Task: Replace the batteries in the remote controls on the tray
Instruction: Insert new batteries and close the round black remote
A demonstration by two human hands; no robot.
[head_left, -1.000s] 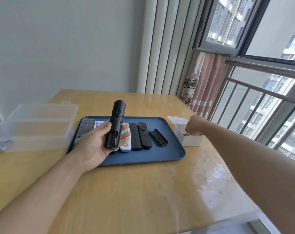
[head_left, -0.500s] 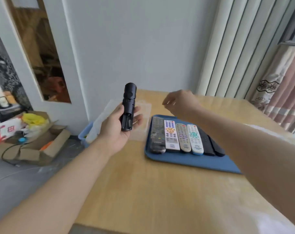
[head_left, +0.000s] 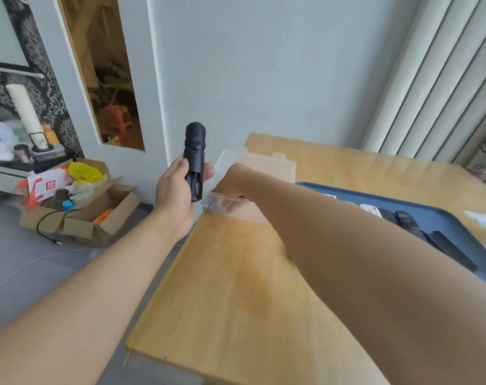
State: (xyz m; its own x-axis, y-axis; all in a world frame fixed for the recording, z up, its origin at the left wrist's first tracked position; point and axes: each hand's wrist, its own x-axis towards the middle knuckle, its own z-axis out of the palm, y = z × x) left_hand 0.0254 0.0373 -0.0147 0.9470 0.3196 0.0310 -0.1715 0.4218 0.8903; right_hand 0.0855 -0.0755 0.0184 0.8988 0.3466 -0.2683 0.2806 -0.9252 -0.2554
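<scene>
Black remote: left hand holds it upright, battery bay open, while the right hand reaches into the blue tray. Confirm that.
Not quite. In the head view the right hand reaches into the clear box, not the tray. The left hand does hold the remote upright, bay open.

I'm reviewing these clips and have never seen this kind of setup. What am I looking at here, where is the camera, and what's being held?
No machine: a person's bare hands, filmed by a head-worn camera looking down. The left hand grips a black remote control upright, its battery compartment open. The right hand reaches into a clear plastic box on the light wooden table; its fingers are blurred through the plastic. A blue tray to the right holds more remotes.
</scene>
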